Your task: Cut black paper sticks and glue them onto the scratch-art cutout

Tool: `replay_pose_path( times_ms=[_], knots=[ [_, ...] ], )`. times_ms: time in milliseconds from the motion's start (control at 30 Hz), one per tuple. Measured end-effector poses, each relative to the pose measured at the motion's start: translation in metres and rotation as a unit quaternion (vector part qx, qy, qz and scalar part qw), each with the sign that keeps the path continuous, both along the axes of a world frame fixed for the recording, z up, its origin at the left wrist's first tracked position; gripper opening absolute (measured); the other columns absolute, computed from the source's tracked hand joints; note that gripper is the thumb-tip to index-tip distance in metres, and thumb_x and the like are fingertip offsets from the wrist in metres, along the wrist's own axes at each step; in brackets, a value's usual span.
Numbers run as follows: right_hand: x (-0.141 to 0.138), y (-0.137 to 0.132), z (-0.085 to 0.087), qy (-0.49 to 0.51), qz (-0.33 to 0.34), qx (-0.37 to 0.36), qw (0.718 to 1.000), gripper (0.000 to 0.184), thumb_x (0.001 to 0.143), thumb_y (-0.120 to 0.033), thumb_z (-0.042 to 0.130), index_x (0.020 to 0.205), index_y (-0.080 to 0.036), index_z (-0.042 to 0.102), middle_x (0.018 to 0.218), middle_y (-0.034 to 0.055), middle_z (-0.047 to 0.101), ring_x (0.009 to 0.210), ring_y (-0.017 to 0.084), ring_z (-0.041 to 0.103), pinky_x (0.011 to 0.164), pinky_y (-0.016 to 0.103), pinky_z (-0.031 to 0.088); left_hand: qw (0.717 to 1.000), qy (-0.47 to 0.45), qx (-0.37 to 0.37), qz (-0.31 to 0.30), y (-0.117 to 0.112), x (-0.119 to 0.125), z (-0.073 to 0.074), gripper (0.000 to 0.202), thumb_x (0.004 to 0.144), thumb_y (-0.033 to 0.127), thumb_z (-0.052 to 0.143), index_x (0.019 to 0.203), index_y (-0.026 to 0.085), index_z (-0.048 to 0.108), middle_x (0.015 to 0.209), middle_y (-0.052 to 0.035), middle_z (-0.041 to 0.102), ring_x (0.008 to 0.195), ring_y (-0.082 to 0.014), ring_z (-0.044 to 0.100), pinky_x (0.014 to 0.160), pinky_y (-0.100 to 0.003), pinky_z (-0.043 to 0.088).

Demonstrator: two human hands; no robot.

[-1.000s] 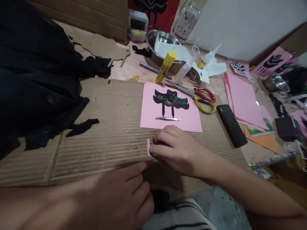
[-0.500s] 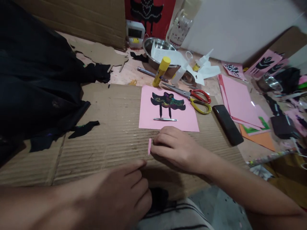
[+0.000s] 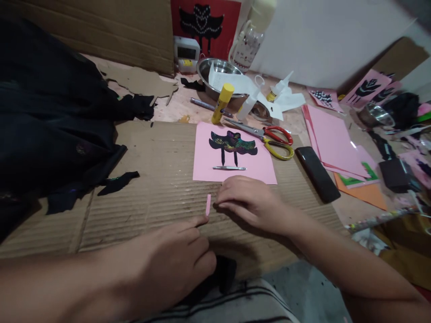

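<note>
On the corrugated cardboard (image 3: 161,197) lies a narrow pink paper strip (image 3: 208,204) with one pointed end. My left hand (image 3: 175,264) reaches in from the lower left, its index finger stretched to the strip's near end and the other fingers curled. Just right of the strip rests my right hand (image 3: 251,202), fingers bent and pressed together; whatever they may hold is hidden. Beyond it is a pink card (image 3: 202,157) bearing a black, glittery cut-out shape (image 3: 232,142) with two leg-like strips. Tweezers (image 3: 229,168) lie across the card below that shape.
Scissors (image 3: 278,142) with red and yellow handles overlap the card's corner. A yellow glue stick (image 3: 222,103) stands behind, near a metal bowl (image 3: 202,74). At right are a black phone-like object (image 3: 318,175) and pink sheets (image 3: 333,139). Black fabric (image 3: 54,116) covers the left.
My left index finger has moved up to the near end of the strip. My right fingertips now sit slightly apart from the strip. The view has shifted a little.
</note>
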State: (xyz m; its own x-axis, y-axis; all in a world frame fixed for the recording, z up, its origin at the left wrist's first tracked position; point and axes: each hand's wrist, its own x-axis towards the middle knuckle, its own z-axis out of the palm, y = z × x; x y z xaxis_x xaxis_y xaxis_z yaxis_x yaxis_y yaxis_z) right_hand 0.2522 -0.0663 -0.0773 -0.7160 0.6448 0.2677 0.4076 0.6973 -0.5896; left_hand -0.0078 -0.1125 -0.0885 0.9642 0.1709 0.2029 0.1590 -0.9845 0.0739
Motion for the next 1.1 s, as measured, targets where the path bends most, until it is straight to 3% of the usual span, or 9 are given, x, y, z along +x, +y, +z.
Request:
replay_pose_path(
  times_ms=[133, 300, 433, 633, 700, 767, 867, 967, 1100],
  knots=[
    [0.01, 0.004, 0.007, 0.015, -0.106, 0.014, 0.994, 0.008, 0.111, -0.02, 0.067, 0.111, -0.018, 0.075, 0.103, 0.0086, 0.08, 0.098, 0.022, 0.076, 0.091, 0.035, 0.061, 1.0, -0.018, -0.002, 0.006, 0.001, -0.001, 0.003, 0.009, 0.089, 0.019, 0.071, 0.091, 0.026, 0.075, 0.072, 0.0018, 0.069, 0.068, -0.0241, 0.056, 0.124, -0.044, 0.036],
    [0.019, 0.018, 0.0, -0.127, -0.188, 0.119, 0.967, 0.029, 0.104, -0.022, 0.075, 0.131, -0.012, 0.075, 0.125, 0.0202, 0.073, 0.114, 0.035, 0.07, 0.098, 0.05, 0.06, 0.999, -0.032, -0.012, 0.007, 0.002, -0.003, 0.008, 0.019, 0.094, 0.011, 0.064, 0.09, 0.025, 0.076, 0.072, 0.0028, 0.068, 0.068, -0.0234, 0.055, 0.124, -0.041, 0.038],
    [0.021, 0.031, -0.012, -0.155, -0.191, 0.146, 0.958, 0.008, 0.105, -0.019, 0.072, 0.109, -0.016, 0.078, 0.11, 0.0152, 0.076, 0.099, 0.032, 0.071, 0.086, 0.047, 0.06, 0.999, -0.04, -0.028, 0.01, -0.002, -0.006, 0.006, 0.017, 0.098, 0.017, 0.065, 0.09, 0.026, 0.076, 0.072, 0.0029, 0.069, 0.069, -0.0232, 0.057, 0.123, -0.04, 0.04],
    [0.042, 0.021, -0.001, -0.158, -0.209, 0.173, 0.949, 0.01, 0.108, -0.018, 0.067, 0.104, -0.016, 0.076, 0.099, 0.0138, 0.076, 0.09, 0.031, 0.069, 0.082, 0.048, 0.058, 0.974, -0.108, -0.189, 0.057, -0.003, -0.005, 0.001, 0.018, 0.102, 0.021, 0.066, 0.085, 0.025, 0.07, 0.08, 0.0027, 0.073, 0.072, -0.0196, 0.062, 0.077, -0.033, 0.053],
    [0.046, 0.004, 0.01, -0.149, -0.242, 0.164, 0.944, 0.011, 0.108, -0.02, 0.066, 0.109, -0.016, 0.076, 0.103, 0.0152, 0.076, 0.094, 0.033, 0.07, 0.085, 0.05, 0.059, 0.935, -0.152, -0.302, 0.107, 0.002, -0.004, 0.002, 0.018, 0.101, 0.025, 0.07, 0.084, 0.025, 0.066, 0.092, 0.0024, 0.076, 0.079, -0.0162, 0.067, 0.071, -0.027, 0.052],
    [0.04, -0.019, 0.02, -0.087, -0.259, 0.098, 0.957, 0.017, 0.111, -0.027, 0.066, 0.123, -0.019, 0.074, 0.117, 0.0158, 0.076, 0.11, 0.034, 0.072, 0.096, 0.051, 0.06, 0.86, -0.18, -0.455, 0.144, 0.008, -0.005, 0.005, 0.013, 0.099, 0.026, 0.072, 0.087, 0.024, 0.067, 0.102, 0.0011, 0.079, 0.086, -0.0148, 0.071, 0.074, -0.023, 0.053],
    [0.016, -0.053, 0.028, 0.058, -0.156, -0.094, 0.982, 0.056, 0.105, -0.055, 0.076, 0.149, -0.024, 0.061, 0.134, 0.0132, 0.076, 0.12, 0.029, 0.076, 0.101, 0.04, 0.063, 0.744, -0.148, -0.617, 0.209, 0.014, -0.006, 0.014, 0.014, 0.096, 0.036, 0.073, 0.09, 0.024, 0.072, 0.084, 0.001, 0.075, 0.073, -0.0167, 0.065, 0.064, -0.025, 0.048],
    [-0.01, -0.069, 0.025, 0.08, -0.101, -0.164, 0.978, 0.087, 0.093, -0.058, 0.089, 0.162, -0.022, 0.049, 0.147, 0.0174, 0.073, 0.13, 0.03, 0.075, 0.109, 0.042, 0.061, 0.648, -0.12, -0.711, 0.246, 0.016, -0.005, 0.021, 0.023, 0.091, 0.044, 0.075, 0.088, 0.023, 0.067, 0.072, 0.0032, 0.064, 0.064, -0.0148, 0.053, 0.056, -0.024, 0.039],
    [-0.022, -0.069, 0.023, 0.107, -0.169, -0.292, 0.935, 0.018, 0.102, -0.034, 0.08, 0.116, -0.022, 0.077, 0.097, 0.0042, 0.085, 0.087, 0.02, 0.079, 0.076, 0.029, 0.062, 0.532, -0.153, -0.803, 0.221, 0.017, -0.003, 0.028, 0.031, 0.089, 0.039, 0.084, 0.089, 0.023, 0.058, 0.077, 0.0038, 0.068, 0.067, -0.0125, 0.063, 0.059, -0.02, 0.045]
  ],
)
